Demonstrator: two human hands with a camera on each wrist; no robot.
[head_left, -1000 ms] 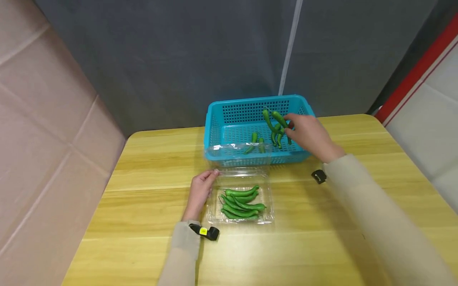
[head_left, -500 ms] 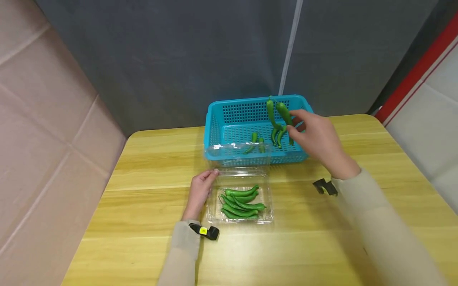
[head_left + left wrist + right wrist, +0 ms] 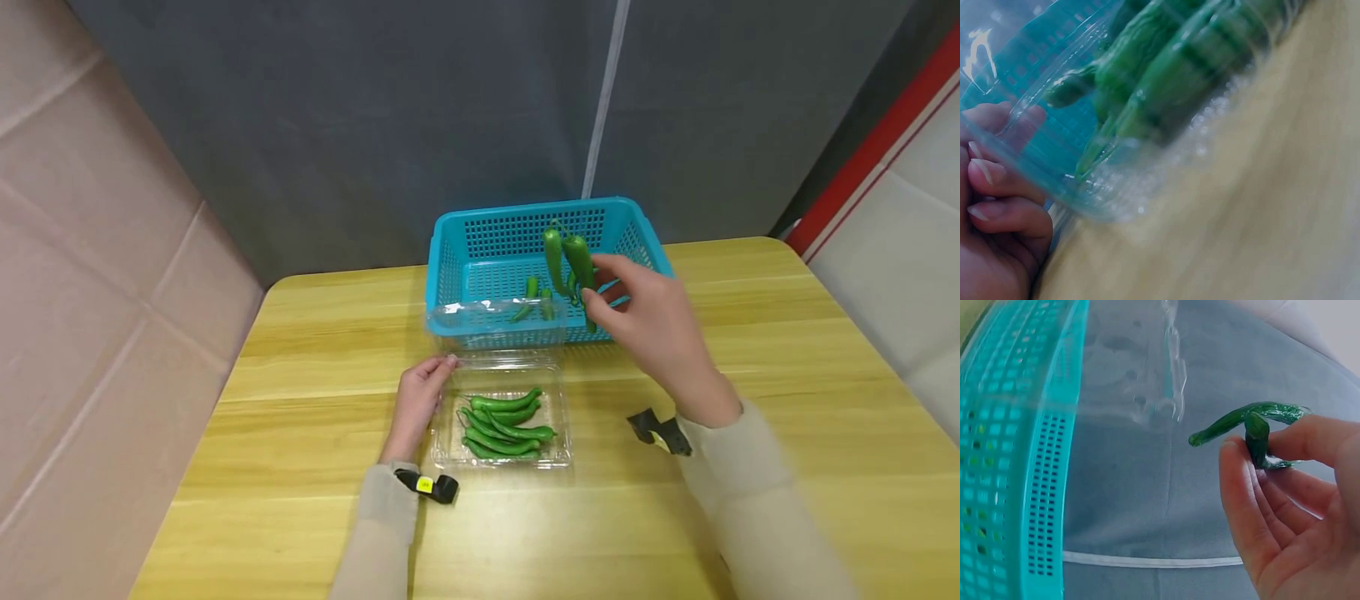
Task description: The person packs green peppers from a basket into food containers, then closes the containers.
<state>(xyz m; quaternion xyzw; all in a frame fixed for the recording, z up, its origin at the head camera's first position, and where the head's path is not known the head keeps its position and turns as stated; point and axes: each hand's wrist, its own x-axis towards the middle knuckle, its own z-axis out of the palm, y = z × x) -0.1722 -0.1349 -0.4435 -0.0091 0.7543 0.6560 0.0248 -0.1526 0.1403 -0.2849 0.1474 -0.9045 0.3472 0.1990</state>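
My right hand (image 3: pixel 652 325) pinches green chili peppers (image 3: pixel 579 257) between thumb and fingers, above the front right of the blue basket (image 3: pixel 525 209). At least two peppers are in this grip; the right wrist view shows them crossing at the fingertips. With thumb and curled fingers, my left hand (image 3: pixel 417 404) grips the left edge of a clear plastic clamshell box (image 3: pixel 558 382) near its hinge. Several green chili peppers (image 3: pixel 510 425) lie side by side in the box. Its raised lid (image 3: pixel 480 321) leans against the basket's front.
A few more chili peppers (image 3: pixel 532 288) lie in the basket, partly seen through the lid. Box and basket stand on a wooden table (image 3: pixel 315 350). Behind the table hangs a grey curtain (image 3: pixel 375 125); a pale padded wall (image 3: pixel 97 292) is at the left.
My right hand first lifts the chili peppers up from the basket, then moves left and closer to me with them. My left hand and the box stay in place.
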